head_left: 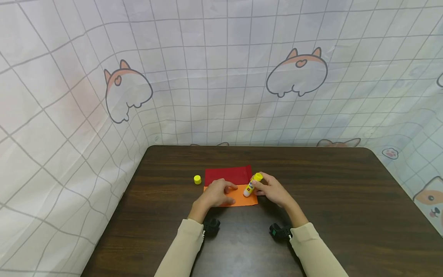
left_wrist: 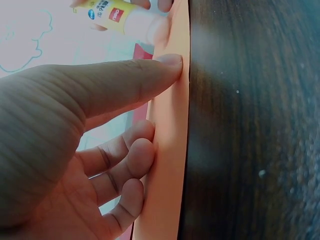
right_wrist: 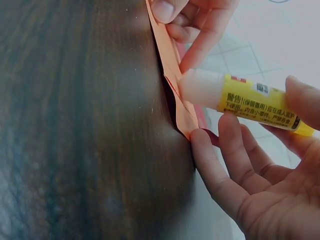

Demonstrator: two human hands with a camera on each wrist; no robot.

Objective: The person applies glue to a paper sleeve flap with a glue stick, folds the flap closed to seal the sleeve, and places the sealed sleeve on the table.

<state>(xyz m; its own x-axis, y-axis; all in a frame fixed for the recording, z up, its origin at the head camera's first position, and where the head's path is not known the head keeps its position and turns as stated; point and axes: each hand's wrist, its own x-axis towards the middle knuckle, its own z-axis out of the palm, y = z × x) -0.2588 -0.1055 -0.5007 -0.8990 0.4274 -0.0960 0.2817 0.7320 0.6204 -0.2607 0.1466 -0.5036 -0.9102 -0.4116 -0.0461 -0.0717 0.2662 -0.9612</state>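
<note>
A yellow and white glue stick [head_left: 252, 185], uncapped and tilted with its white end down, is held by my right hand [head_left: 273, 189]. In the right wrist view that white end [right_wrist: 202, 89] meets an orange paper piece [head_left: 238, 197], while one fingertip touches the paper's slightly lifted edge. My left hand [head_left: 216, 193] rests on the same orange paper, thumb [left_wrist: 135, 82] and fingertips against its surface with the fingers spread. Directly behind the orange paper lies a dark red one [head_left: 226, 176], partly covered by it or adjoining it; I cannot tell which.
A small yellow cap [head_left: 197, 179] stands on the dark wooden table [head_left: 332, 200], left of the red paper. Beyond the table's back edge hangs a white gridded curtain [head_left: 221, 77] with cartoon animal drawings; it also runs along the left side.
</note>
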